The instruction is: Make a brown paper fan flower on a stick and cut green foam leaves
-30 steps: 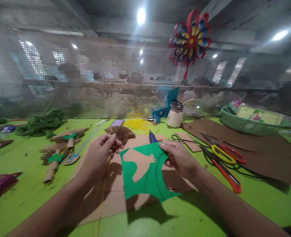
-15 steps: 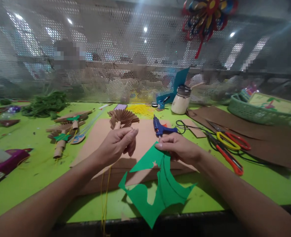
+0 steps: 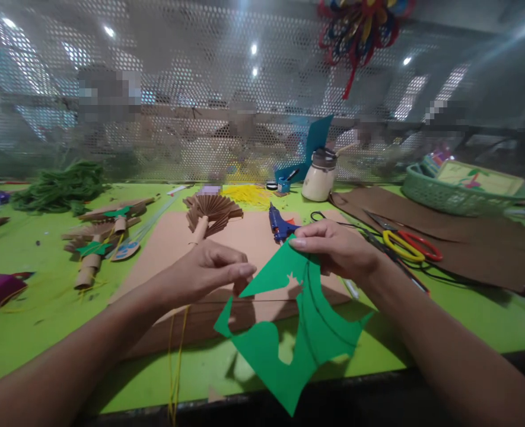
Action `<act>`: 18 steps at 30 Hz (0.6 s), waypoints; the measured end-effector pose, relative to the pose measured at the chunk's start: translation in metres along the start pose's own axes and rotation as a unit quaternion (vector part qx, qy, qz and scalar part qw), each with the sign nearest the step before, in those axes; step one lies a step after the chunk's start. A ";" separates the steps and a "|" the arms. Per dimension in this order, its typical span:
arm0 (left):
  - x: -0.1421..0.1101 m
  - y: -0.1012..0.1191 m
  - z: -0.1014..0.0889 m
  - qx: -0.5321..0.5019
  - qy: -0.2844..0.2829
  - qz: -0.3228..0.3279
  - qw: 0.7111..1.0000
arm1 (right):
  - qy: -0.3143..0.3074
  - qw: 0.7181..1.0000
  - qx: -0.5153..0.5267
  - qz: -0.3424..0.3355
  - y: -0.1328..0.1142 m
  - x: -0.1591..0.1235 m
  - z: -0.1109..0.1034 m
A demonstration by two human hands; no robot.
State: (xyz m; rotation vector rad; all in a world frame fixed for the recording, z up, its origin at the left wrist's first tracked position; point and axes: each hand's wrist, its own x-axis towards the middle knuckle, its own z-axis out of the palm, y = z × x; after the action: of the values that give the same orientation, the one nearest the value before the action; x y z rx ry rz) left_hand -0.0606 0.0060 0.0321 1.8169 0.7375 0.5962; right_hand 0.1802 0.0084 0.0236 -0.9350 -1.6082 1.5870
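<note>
My right hand (image 3: 340, 249) pinches the top corner of a green sheet (image 3: 284, 367) between thumb and fingers. The sheet hangs over the table's front edge, with curved cut-outs and a small star-shaped hole. My left hand (image 3: 213, 270) is closed, thumb against fingers, right by the sheet's left upper edge; whether something small is in it, or whether it touches the sheet, I cannot tell. Beneath lies a stack of brown cardboard (image 3: 155, 261). On it rest a pleated brown paper fan piece with a rolled stem (image 3: 211, 210) and a blue glue gun (image 3: 277, 225), partly behind my right hand.
At left are fan pieces with green stars (image 3: 94, 249) and green yarn (image 3: 61, 187). Behind stands a white jar (image 3: 319, 178). To the right lie scissors (image 3: 404, 244), brown sheets (image 3: 489, 249) and a green basket (image 3: 462, 198). Yellow strings (image 3: 175, 356) hang over the front edge.
My left hand has come down to the green sheet's upper left edge. My right hand has raised the sheet's corner a little. The view has shifted slightly to the right.
</note>
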 end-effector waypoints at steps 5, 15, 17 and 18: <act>-0.009 0.003 0.013 -0.042 -0.257 -0.075 0.963 | -0.016 1.000 0.022 -0.005 -0.001 -0.002 0.000; 0.004 -0.012 0.015 -0.197 -0.029 -0.105 0.974 | -0.074 0.996 -0.049 -0.003 0.009 0.002 0.008; 0.003 -0.011 0.020 -0.233 -0.033 -0.117 0.965 | -0.077 0.995 -0.064 -0.002 0.010 0.002 0.010; 0.002 -0.012 0.023 -0.235 -0.041 -0.118 0.964 | -0.076 0.995 -0.068 -0.003 0.011 0.003 0.012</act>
State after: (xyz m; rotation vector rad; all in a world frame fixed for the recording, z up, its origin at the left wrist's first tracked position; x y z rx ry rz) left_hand -0.0450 -0.0040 0.0135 1.2857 0.6763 0.4849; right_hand 0.1692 0.0047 0.0125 -0.8971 -1.8429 1.5939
